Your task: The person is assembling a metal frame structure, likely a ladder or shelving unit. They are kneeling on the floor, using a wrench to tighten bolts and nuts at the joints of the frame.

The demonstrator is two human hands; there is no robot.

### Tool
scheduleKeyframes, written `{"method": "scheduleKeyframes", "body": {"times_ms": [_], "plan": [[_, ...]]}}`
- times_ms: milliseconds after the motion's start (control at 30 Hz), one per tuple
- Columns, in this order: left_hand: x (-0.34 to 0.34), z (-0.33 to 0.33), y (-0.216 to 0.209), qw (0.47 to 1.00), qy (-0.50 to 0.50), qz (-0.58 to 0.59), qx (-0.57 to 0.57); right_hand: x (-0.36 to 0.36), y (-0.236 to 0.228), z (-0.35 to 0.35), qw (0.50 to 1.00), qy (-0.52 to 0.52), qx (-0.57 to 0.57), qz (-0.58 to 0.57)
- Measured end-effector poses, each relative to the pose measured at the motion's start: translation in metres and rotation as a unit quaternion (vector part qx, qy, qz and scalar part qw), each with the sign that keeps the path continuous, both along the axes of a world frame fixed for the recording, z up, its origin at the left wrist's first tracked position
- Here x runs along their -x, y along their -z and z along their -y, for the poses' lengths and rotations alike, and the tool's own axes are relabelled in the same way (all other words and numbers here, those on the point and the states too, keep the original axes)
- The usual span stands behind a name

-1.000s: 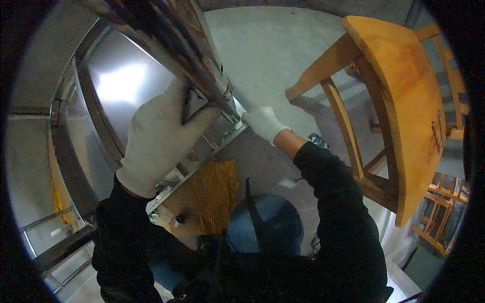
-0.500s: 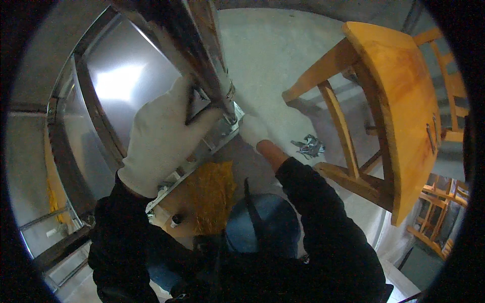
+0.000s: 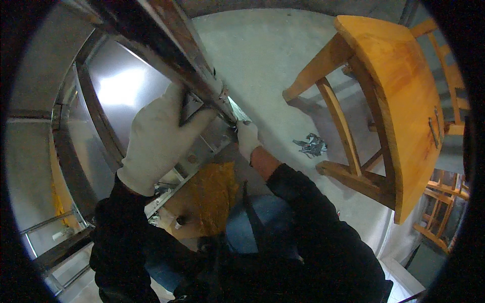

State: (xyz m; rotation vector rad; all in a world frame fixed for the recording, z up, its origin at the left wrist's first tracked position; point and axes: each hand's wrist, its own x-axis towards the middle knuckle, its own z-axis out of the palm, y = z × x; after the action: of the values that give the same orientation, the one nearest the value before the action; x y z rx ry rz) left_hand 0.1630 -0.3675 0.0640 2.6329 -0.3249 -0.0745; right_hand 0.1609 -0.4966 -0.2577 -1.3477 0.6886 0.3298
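A long dark metal leg (image 3: 166, 45) slants from the upper left down to the middle of the view, part of a metal frame with shiny sheet panels (image 3: 124, 81). My left hand (image 3: 156, 134), in a white glove, is closed around the side of this leg near its lower end. Its thumb lies toward the leg's tip; the fingertips are hidden behind the metal. Against the tip of the leg is my right hand (image 3: 247, 139), also gloved in white, with fingers curled. Whatever it pinches there is too small and dark to make out.
To the right, a wooden chair (image 3: 399, 101) lies tipped on its side. Crumpled silvery scraps (image 3: 310, 145) lie on the pale floor (image 3: 252, 50). A yellowish-brown sheet (image 3: 214, 197) is below my hands. More wooden chairs (image 3: 442, 202) stand at the far right.
My right hand has shifted slightly down and turned, its fingers now curled at the leg's tip. In the picture the leg's upper part has moved left. My left hand keeps its hold.
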Motion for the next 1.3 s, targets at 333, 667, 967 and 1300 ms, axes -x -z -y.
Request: {"method": "scheduleKeyframes", "body": {"times_ms": [333, 667, 967, 1300], "plan": [[0.001, -0.001, -0.002, 1.000, 0.001, -0.003, 0.020, -0.011, -0.047, 0.085, 0.763, -0.398, 0.484, 0.159], [0.000, 0.002, 0.001, 0.999, 0.004, 0.010, 0.030, -0.039, -0.050, 0.100, 0.682, -0.497, 0.468, 0.261], [0.002, 0.005, -0.004, 0.999, 0.003, 0.020, 0.036, -0.048, -0.054, 0.091, 0.682, -0.510, 0.454, 0.262], [0.001, 0.002, -0.002, 1.000, 0.000, 0.006, 0.021, -0.055, -0.055, 0.089, 0.640, -0.548, 0.452, 0.294]]}}
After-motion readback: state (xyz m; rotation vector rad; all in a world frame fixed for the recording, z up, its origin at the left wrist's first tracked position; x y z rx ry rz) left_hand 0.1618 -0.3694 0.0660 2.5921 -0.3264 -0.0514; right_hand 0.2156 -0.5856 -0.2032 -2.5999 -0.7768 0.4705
